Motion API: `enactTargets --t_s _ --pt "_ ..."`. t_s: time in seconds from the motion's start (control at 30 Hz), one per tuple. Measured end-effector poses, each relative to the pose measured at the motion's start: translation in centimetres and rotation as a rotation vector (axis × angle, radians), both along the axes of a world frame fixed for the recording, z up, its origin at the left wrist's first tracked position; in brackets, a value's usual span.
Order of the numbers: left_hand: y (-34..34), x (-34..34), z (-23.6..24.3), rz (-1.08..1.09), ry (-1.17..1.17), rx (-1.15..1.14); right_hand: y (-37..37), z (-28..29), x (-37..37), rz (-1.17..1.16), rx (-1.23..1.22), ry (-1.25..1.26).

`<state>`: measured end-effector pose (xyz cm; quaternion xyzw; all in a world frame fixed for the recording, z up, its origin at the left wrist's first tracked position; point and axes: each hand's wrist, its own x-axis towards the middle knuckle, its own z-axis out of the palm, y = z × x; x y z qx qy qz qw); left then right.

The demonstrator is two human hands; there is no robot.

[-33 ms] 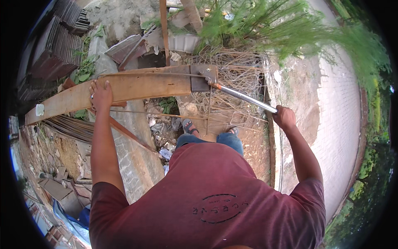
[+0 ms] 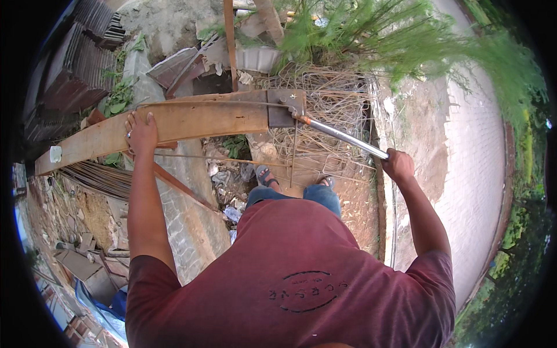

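A wooden plank point(image 2: 203, 119) runs across in front of me, with a dark metal plate point(image 2: 284, 108) at its right end carrying small pins. A thin steel rod point(image 2: 220, 103) lies along the plank up to these pins. It is bent, and another stretch of it hangs nearer me below the plank. My left hand point(image 2: 142, 134) presses down on the plank over the rod's left bend, fingers curled forward; part of the rod is hidden under it. My right hand point(image 2: 399, 166) is wrapped round the end of a silver bending lever point(image 2: 345, 137), whose orange-banded head meets the pins.
A heap of bent wire stirrups point(image 2: 331, 104) lies on the ground beyond my feet. Straight rods point(image 2: 96, 177) are bundled under the plank's left part. Stacked tiles point(image 2: 81, 66) stand far left, green foliage point(image 2: 371, 40) overhangs at the top, and a paved path point(image 2: 473, 168) runs along the right.
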<state>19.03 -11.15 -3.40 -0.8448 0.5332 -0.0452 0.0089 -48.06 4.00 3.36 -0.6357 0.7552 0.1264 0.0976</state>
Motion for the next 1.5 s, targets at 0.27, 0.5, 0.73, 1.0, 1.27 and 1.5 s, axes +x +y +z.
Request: enactTargets --t_s 0.27,0.5,0.73,1.0,1.27,1.5 --pt "-0.6 -0.4 -0.3 -0.002 -0.023 -0.021 3.0 -0.7 4.6 -0.271 -0.057 0.014" --pt "-0.7 0.1 -0.3 -0.023 -0.002 -0.018 7.2 -1.7 8.0 -0.324 0.033 -0.002" --pt "-1.0 -0.4 0.1 -0.019 -0.003 -0.020 5.1 -2.6 4.4 -0.284 -0.099 -0.073" --pt "-0.9 -0.4 0.0 0.008 0.007 -0.019 3.6 -6.6 0.4 -0.197 -0.339 -0.244" --pt "-0.8 0.5 0.8 -0.009 0.076 0.028 1.6 -5.2 0.3 -0.125 -0.324 -0.188" --pt "-0.6 -0.1 1.8 -0.035 0.143 0.033 0.4 -4.2 -1.7 -0.067 -0.303 -0.126"
